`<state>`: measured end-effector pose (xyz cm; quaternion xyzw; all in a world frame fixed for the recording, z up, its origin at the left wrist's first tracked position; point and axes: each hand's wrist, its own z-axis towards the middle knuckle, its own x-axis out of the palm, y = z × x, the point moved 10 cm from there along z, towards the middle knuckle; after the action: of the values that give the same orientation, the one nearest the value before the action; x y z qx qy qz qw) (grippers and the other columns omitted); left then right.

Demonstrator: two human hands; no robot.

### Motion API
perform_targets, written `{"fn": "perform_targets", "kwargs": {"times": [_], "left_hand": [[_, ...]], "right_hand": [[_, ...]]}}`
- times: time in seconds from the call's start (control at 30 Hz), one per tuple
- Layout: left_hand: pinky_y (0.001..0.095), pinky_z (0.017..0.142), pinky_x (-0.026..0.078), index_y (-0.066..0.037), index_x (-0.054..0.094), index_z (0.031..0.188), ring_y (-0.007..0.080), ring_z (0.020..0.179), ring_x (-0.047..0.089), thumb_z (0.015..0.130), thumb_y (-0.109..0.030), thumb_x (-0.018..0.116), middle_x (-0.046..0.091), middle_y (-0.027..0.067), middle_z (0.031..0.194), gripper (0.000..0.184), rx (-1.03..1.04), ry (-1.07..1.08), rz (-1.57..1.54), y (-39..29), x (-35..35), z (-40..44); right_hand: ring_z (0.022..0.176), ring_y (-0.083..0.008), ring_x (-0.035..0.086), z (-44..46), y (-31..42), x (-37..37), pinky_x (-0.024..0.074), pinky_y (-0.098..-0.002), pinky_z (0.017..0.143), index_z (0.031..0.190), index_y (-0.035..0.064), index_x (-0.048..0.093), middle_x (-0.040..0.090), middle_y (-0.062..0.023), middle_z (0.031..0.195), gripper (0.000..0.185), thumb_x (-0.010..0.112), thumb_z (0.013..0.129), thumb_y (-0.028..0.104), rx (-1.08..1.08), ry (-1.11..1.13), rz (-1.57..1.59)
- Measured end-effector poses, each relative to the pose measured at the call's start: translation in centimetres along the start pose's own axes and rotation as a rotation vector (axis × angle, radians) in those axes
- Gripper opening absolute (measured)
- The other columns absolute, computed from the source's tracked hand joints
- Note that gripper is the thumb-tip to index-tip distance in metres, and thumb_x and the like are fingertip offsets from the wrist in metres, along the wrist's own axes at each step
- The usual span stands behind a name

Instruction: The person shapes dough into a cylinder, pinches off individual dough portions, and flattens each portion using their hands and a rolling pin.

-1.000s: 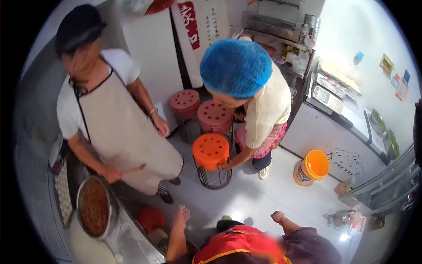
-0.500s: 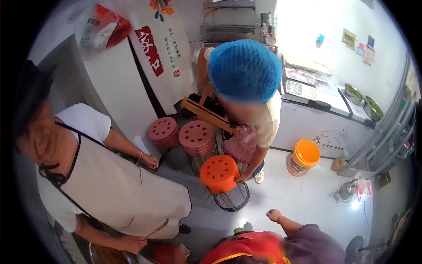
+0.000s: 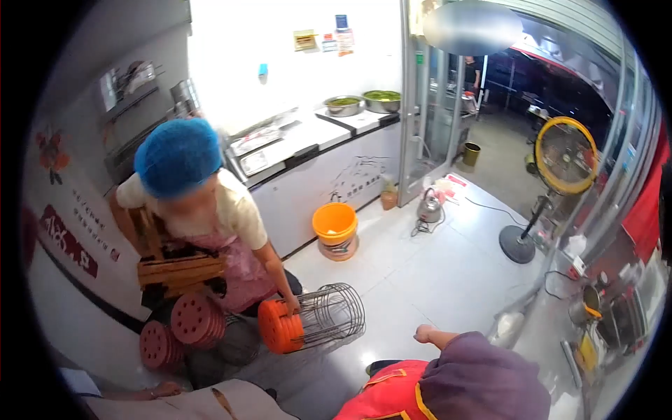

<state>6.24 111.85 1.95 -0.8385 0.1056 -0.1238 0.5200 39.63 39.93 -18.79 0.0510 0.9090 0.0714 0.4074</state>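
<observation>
My right hand (image 3: 424,334) is at the end of my purple sleeve (image 3: 483,374), above the white tiled floor. Its fingers look curled in, and I see nothing in them. My red apron (image 3: 385,392) fills the bottom of the view; my left hand is out of sight. Ahead and to the left, a person in a blue hair cover (image 3: 178,157) grips a tilted stack of orange round stools (image 3: 280,327) with metal legs. Wooden folding seats (image 3: 178,274) are tucked against that person's other side. Stacked pink stools (image 3: 196,318) are beside them.
An orange bucket (image 3: 334,220) stands by the white counter (image 3: 301,203), which bears metal bowls of greens (image 3: 382,100). A kettle (image 3: 429,206) and a standing fan (image 3: 565,155) are near the doorway. Another person's pale apron (image 3: 210,402) is at lower left.
My view has swung right, bringing in the doorway and fan. The person in the hair cover has tipped the orange stools so their legs point sideways. My right hand stays low in front.
</observation>
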Motion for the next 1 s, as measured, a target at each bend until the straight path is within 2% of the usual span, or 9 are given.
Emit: {"fn": "perform_targets", "kwargs": {"times": [0.17,0.27,0.4,0.57,0.67,0.7,0.73,0.87,1.0], "left_hand": [[0.0418,0.080,0.050,-0.006,0.057,0.112,0.0272,0.091,0.061,0.096,-0.032,0.047,0.061,0.0105,0.105,0.032,0.194,0.031,-0.016,-10.0,5.5,-2.6],[0.0418,0.081,0.050,-0.006,0.056,0.113,0.0273,0.092,0.061,0.096,-0.032,0.047,0.061,0.0106,0.105,0.032,0.231,0.023,-0.021,-10.8,5.2,-2.9],[0.0417,0.081,0.049,-0.006,0.056,0.114,0.0273,0.092,0.061,0.096,-0.032,0.047,0.061,0.0107,0.106,0.033,0.149,-0.041,0.002,-4.5,-0.5,-4.0],[0.0417,0.082,0.049,-0.006,0.056,0.115,0.0273,0.093,0.061,0.096,-0.032,0.048,0.061,0.0109,0.107,0.034,-0.163,-0.217,-0.019,11.5,-7.1,-9.9],[0.0417,0.083,0.049,-0.006,0.056,0.115,0.0274,0.094,0.061,0.096,-0.032,0.048,0.061,0.0109,0.107,0.034,-0.371,-0.255,-0.014,21.5,-7.6,-14.6],[0.0417,0.083,0.049,-0.006,0.056,0.116,0.0274,0.094,0.061,0.096,-0.032,0.048,0.061,0.0110,0.108,0.034,-0.412,-0.266,-0.021,23.5,-7.6,-15.9],[0.0417,0.083,0.049,-0.006,0.056,0.116,0.0274,0.094,0.061,0.096,-0.032,0.048,0.061,0.0110,0.108,0.034,-0.443,-0.272,-0.029,25.3,-7.5,-17.2],[0.0416,0.084,0.049,-0.006,0.055,0.117,0.0274,0.095,0.061,0.095,-0.033,0.048,0.061,0.0111,0.108,0.035,-0.497,-0.295,-0.050,28.6,-6.2,-20.7],[0.0416,0.084,0.049,-0.006,0.055,0.117,0.0275,0.096,0.061,0.095,-0.033,0.049,0.061,0.0112,0.109,0.035,-0.493,-0.325,-0.068,29.7,-6.5,-21.9]], "right_hand": [[0.115,-0.0348,0.058,-1.1,0.1,-1.1,0.0460,-0.0426,0.097,0.110,0.0008,0.068,0.062,-0.0200,0.121,0.043,0.049,0.085,0.030,0.002,0.065,0.033],[0.098,-0.0382,0.064,1.6,0.4,-1.4,0.0495,-0.0453,0.088,0.099,0.0032,0.071,0.066,-0.0234,0.107,0.042,0.050,0.083,0.035,-0.090,-0.073,0.066],[0.094,-0.0348,0.066,1.7,-0.2,-3.5,0.0508,-0.0452,0.086,0.099,0.0036,0.072,0.068,-0.0208,0.100,0.039,0.056,0.082,0.035,-0.141,-0.096,0.279],[0.052,-0.0239,0.058,2.4,-4.4,-3.2,0.0474,-0.0420,0.054,0.061,-0.0009,0.062,0.060,-0.0144,0.055,0.035,0.057,0.081,0.027,-0.200,-0.199,0.343],[0.054,-0.0211,0.059,6.3,-11.5,1.7,0.0481,-0.0372,0.051,0.074,0.0007,0.064,0.064,-0.0128,0.064,0.031,0.054,0.083,0.028,-0.120,-0.017,0.193],[0.089,-0.0343,0.067,8.1,-13.9,4.1,0.0522,-0.0427,0.083,0.081,0.0040,0.071,0.069,-0.0188,0.091,0.032,0.057,0.080,0.033,-0.054,0.084,0.169],[0.090,-0.0303,0.066,7.5,-14.1,4.2,0.0523,-0.0401,0.082,0.080,0.0080,0.069,0.068,-0.0143,0.090,0.026,0.058,0.079,0.032,-0.093,0.154,0.054],[0.092,-0.0145,0.063,3.8,-9.0,1.9,0.0524,-0.0297,0.076,0.074,0.0238,0.064,0.064,0.0037,0.086,0.002,0.062,0.073,0.025,-0.725,0.182,-0.867],[0.079,-0.0152,0.062,8.4,-7.9,1.5,0.0490,-0.0296,0.065,0.083,0.0160,0.064,0.063,0.0009,0.080,0.008,0.059,0.079,0.022,-0.464,0.343,-0.216]]}}
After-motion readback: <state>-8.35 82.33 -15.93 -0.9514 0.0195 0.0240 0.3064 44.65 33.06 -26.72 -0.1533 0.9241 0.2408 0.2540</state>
